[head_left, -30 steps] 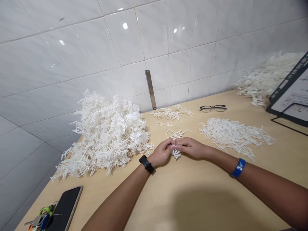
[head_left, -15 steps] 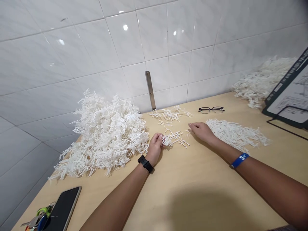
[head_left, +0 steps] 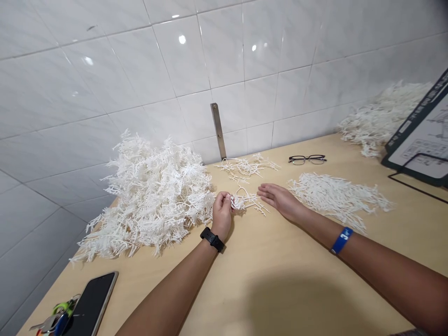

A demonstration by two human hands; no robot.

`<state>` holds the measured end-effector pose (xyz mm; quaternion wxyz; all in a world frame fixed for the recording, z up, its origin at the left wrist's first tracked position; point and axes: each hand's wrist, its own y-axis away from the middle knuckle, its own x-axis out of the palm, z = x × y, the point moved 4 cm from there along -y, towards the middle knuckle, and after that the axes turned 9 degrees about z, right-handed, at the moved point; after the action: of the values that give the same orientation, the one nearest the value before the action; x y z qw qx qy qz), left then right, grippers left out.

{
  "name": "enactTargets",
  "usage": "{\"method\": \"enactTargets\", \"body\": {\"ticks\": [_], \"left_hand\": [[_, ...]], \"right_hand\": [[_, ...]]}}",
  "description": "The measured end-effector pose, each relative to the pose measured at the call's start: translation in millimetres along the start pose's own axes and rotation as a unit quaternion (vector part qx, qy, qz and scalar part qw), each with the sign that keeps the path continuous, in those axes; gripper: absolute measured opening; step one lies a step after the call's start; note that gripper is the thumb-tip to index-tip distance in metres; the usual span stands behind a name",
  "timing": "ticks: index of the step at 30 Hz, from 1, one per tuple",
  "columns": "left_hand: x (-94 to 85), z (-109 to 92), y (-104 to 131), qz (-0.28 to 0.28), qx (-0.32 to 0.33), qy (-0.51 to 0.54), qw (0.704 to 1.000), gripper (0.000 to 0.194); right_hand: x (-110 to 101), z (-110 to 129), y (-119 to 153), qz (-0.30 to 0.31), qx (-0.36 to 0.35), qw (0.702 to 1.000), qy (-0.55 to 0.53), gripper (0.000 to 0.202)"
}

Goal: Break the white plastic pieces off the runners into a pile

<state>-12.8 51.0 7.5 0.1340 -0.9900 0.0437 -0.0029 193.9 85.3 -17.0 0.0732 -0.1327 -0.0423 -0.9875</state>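
My left hand (head_left: pixel 222 211) pinches a cluster of white branched sprigs (head_left: pixel 245 201), thin and twig-like, whose tips spread to the right over the table. My right hand (head_left: pixel 280 200), fingers stretched out and roughly together, is just right of those tips and holds nothing that I can see. Behind both hands lies a loose tangle of white strands (head_left: pixel 247 167). To the right of my right hand, short white pieces (head_left: pixel 339 196) lie in a flat heap. A tall pile of bushy white sprigs (head_left: pixel 161 196) rises left of my left hand.
Black-framed glasses (head_left: pixel 307 159) lie near the tiled wall, where a metal bracket (head_left: pixel 218 130) stands. Another white pile (head_left: pixel 381 116) sits at the back right behind a dark-edged printed board (head_left: pixel 425 140). A phone (head_left: pixel 91 303) and keys (head_left: pixel 52 322) are at the front left.
My right hand has moved left from the flat heap's edge toward the sprig tips, and its fingers have straightened. My left hand has shifted slightly left with the cluster.
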Motion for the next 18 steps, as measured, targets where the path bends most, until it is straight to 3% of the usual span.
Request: {"method": "enactTargets", "body": {"ticks": [4,7,10,13,16,18], "left_hand": [[3.6,0.0,0.6,0.024,0.002,-0.057,0.998,0.023],[8.1,-1.7,2.1,0.045,0.001,-0.086,0.995,0.02],[13.0,-2.6,3.5,0.075,-0.003,-0.104,0.992,0.018],[17.2,-1.6,4.3,0.118,-0.006,-0.108,0.987,0.018],[21.1,-1.2,5.1,0.163,0.0,-0.114,0.98,0.018],[23.6,-1.0,5.9,0.19,-0.001,-0.123,0.974,0.019]], "right_hand": [[-29.3,6.0,-6.5,-0.155,-0.045,0.983,0.084,0.021],[-36.1,18.7,-1.5,-0.198,-0.079,0.964,0.159,0.031],[-16.6,28.1,9.8,-0.127,-0.127,0.951,0.253,0.026],[16.8,28.7,23.7,0.03,-0.154,0.934,0.322,0.025],[41.5,25.1,35.6,0.165,-0.167,0.895,0.379,0.025],[47.2,21.8,38.7,0.202,-0.161,0.869,0.421,0.025]]}}
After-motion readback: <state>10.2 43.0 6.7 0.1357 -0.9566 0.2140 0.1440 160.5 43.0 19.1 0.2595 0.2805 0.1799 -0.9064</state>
